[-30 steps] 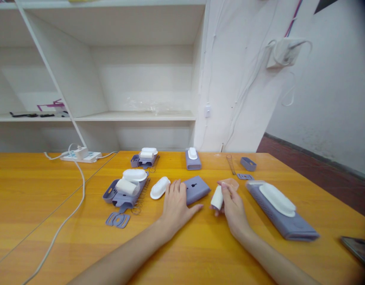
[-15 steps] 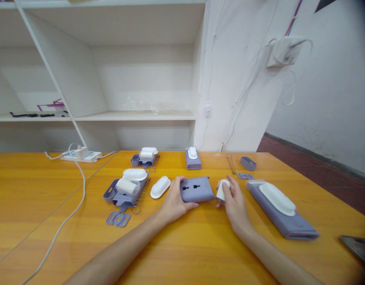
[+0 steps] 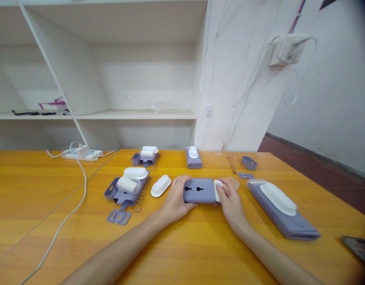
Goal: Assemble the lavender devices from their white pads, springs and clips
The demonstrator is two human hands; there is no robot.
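Observation:
My left hand (image 3: 176, 196) is wrapped round the left end of a purple-grey plastic housing (image 3: 202, 190) that has two black keyhole slots in its face. At the housing's right end, my right hand (image 3: 230, 202) grips a white rounded piece (image 3: 217, 190), which is now against or partly inside that end; how deep it sits is hidden by the fingers. A white oval cover (image 3: 161, 186) lies on the table just left of my left hand. To the right of my right hand rests a larger purple-grey case (image 3: 285, 213) with a white oval cover (image 3: 278, 198) on top.
Several matching parts (image 3: 127, 190) are grouped at the left, with a coil spring (image 3: 143, 194) and flat purple-grey plates (image 3: 119, 217). Farther back are another case (image 3: 194, 160), a spring (image 3: 231, 163) and a small purple-grey frame (image 3: 249, 162). A white cable (image 3: 81, 190) runs from a power strip (image 3: 83, 153).
My right hand has brought the white piece leftward, from beside the housing to its right end. The left hand still holds the housing, which has turned slightly and looks more level.

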